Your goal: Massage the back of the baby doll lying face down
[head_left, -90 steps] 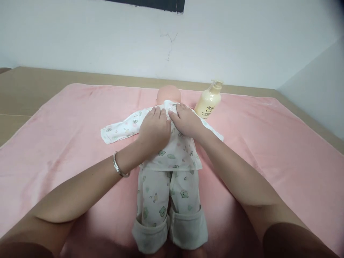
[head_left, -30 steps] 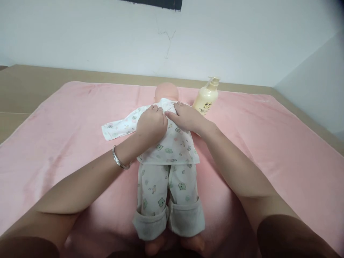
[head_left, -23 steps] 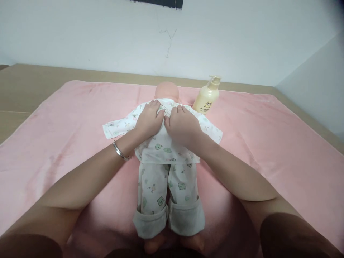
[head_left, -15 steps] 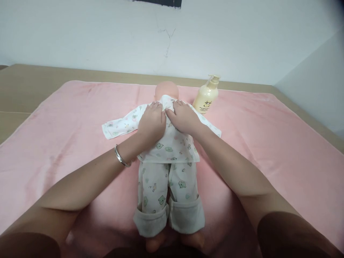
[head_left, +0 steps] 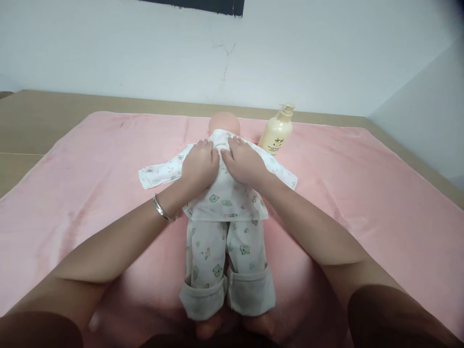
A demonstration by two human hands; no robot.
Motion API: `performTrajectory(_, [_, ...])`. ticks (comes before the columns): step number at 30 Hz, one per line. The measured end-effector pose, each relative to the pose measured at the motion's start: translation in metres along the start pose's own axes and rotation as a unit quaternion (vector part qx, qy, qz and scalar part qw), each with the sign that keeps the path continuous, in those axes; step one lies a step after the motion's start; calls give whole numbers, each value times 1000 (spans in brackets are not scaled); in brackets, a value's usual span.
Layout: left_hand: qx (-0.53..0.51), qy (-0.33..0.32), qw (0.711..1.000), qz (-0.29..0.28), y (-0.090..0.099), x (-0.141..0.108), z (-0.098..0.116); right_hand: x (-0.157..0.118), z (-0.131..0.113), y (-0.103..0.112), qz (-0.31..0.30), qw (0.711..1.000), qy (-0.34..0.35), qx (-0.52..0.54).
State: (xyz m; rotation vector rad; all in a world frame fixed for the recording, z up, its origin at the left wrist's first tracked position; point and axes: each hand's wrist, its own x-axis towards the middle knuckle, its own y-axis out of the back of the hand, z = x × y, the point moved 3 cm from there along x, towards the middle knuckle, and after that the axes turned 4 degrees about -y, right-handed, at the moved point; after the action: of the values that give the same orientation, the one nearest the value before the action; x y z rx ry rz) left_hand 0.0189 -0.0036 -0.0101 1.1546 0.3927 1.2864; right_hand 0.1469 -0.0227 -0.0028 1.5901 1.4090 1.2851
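Note:
A baby doll point(head_left: 224, 123) lies face down, its bald head pointing away from me and its bare feet close to my body. It wears a white long-sleeved top point(head_left: 224, 205) and matching trousers point(head_left: 210, 251) printed with small green animal faces; the cuffs are rolled up. My left hand point(head_left: 200, 163) rests flat on the left of the doll's upper back, fingers pointing toward the head. On the other side of the back, my right hand point(head_left: 244, 160) lies flat too, its thumb close to the left one. Neither hand grasps anything.
A pink blanket point(head_left: 108, 145) covers most of the wooden surface point(head_left: 72, 101). Right of the doll's head stands a pale yellow pump bottle point(head_left: 277, 133). Behind is a white wall point(head_left: 145, 58) with a crack and a dark panel point(head_left: 210, 6) at the top.
Both hands have slid slightly outward and left on the doll's upper back, widening the gap between them a little. The view has tilted slightly upward.

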Motion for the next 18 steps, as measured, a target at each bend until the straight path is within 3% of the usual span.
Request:
performTrajectory(5, [12, -19, 1000, -12, 6, -10, 14, 10, 8, -1, -5, 1000, -21, 6])
performTrajectory(12, [-45, 14, 998, -32, 0, 10, -6, -11, -11, 8, 12, 999, 38, -29])
performTrajectory(18, [-4, -44, 999, -9, 1, -7, 9, 5, 2, 4, 0, 1000, 1, 5])
